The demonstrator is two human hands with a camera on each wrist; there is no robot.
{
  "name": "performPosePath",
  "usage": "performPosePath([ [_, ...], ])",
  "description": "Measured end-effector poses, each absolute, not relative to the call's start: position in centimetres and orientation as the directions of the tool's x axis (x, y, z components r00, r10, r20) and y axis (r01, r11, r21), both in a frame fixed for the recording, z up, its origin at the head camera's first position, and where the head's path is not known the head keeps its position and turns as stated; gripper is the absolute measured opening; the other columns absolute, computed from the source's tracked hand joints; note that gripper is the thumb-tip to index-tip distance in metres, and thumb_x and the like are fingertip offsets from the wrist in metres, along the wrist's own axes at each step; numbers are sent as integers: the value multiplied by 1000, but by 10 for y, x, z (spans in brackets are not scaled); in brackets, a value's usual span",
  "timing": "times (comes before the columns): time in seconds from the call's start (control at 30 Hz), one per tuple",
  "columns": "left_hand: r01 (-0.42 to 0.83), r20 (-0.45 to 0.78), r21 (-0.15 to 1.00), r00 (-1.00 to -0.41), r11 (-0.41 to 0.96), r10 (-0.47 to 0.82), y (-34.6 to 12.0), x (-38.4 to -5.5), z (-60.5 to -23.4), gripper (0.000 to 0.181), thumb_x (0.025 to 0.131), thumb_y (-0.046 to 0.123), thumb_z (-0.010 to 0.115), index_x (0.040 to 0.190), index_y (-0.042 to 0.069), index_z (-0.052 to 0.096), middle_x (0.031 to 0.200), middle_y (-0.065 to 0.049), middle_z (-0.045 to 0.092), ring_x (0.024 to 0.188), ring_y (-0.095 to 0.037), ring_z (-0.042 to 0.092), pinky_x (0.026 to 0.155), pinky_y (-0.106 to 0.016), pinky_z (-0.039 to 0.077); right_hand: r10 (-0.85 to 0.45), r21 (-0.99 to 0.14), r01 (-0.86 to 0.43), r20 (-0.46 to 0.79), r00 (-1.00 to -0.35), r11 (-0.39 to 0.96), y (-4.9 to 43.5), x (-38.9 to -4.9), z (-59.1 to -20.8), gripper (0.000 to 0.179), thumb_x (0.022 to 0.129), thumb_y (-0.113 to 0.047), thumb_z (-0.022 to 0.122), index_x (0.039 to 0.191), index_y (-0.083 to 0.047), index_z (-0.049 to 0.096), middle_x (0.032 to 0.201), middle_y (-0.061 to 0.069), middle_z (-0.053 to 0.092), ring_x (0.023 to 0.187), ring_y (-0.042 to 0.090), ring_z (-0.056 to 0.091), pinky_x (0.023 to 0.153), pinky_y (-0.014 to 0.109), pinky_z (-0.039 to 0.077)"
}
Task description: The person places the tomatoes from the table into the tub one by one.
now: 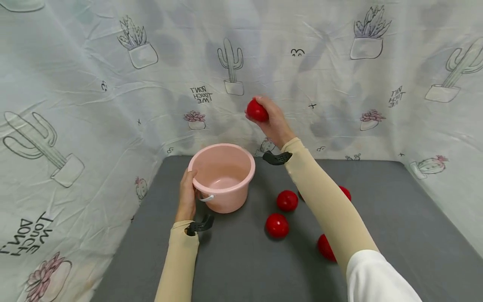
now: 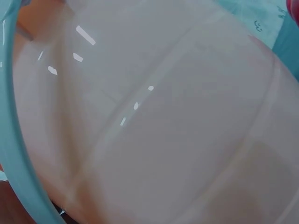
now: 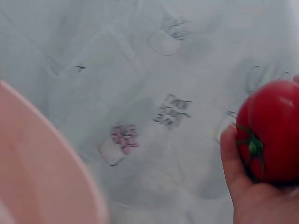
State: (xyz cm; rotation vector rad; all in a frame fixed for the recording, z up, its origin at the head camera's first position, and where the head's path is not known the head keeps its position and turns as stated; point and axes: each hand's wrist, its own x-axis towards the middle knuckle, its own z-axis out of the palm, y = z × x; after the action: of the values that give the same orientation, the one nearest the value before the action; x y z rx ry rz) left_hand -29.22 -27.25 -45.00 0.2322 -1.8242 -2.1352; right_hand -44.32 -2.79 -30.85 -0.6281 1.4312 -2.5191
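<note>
A pink bucket [image 1: 226, 203] with a white handle stands upright at the back left of the grey table, and its bare inner bottom shows. My left hand [image 1: 186, 197] holds its left side, with the thumb over the rim. The bucket's pale wall [image 2: 154, 130] fills most of the left wrist view. Raised behind and to the right of the bucket, my right hand [image 1: 277, 126] grips a red tomato [image 1: 257, 110]. In the right wrist view this tomato [image 3: 273, 126] shows its green stem, with fingers around it, and the bucket's rim [image 3: 70, 154] is at left.
Several more tomatoes lie on the table [image 1: 241, 260] right of the bucket: one tomato [image 1: 287, 200] near it, another tomato [image 1: 277, 225] closer to me, others partly hidden by my right arm. A cactus-print cloth [image 1: 271, 71] hangs behind the table and along both sides.
</note>
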Motion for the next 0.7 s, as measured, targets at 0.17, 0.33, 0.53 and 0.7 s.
performPosePath([
  [0.17,149,96,980,-933,-130,-347,-275,-293,-448,42,101,28,45,138,12,56,69,7,55,65,-14,51,61,-25,37,-564,-916,36,214,-798,-399,-51,-442,-318,43,102,-25,53,140,-5,47,144,19,46,129,38,52,92,32,58],
  [0.33,141,92,984,-929,-113,-359,-278,-292,-448,43,101,29,45,139,15,56,80,4,59,75,-14,54,67,-24,39,-672,-955,97,122,-730,-279,-71,-436,-331,38,100,-22,53,135,-7,53,136,16,54,113,28,61,104,42,51],
  [0.53,142,96,985,-926,-100,-365,-279,-293,-449,41,100,31,46,137,18,58,100,-13,62,92,-25,57,73,-27,41,-701,-964,150,48,-712,-218,-91,-436,-344,33,100,-20,54,131,-8,57,122,8,61,106,26,64,118,56,35],
  [0.7,148,99,980,-941,-131,-324,-276,-291,-452,45,100,29,46,142,15,53,136,-16,55,125,-30,50,106,-38,37,-689,-980,125,15,-725,-152,-99,-436,-355,32,98,-21,58,128,-9,60,115,4,64,102,22,65,113,52,43],
])
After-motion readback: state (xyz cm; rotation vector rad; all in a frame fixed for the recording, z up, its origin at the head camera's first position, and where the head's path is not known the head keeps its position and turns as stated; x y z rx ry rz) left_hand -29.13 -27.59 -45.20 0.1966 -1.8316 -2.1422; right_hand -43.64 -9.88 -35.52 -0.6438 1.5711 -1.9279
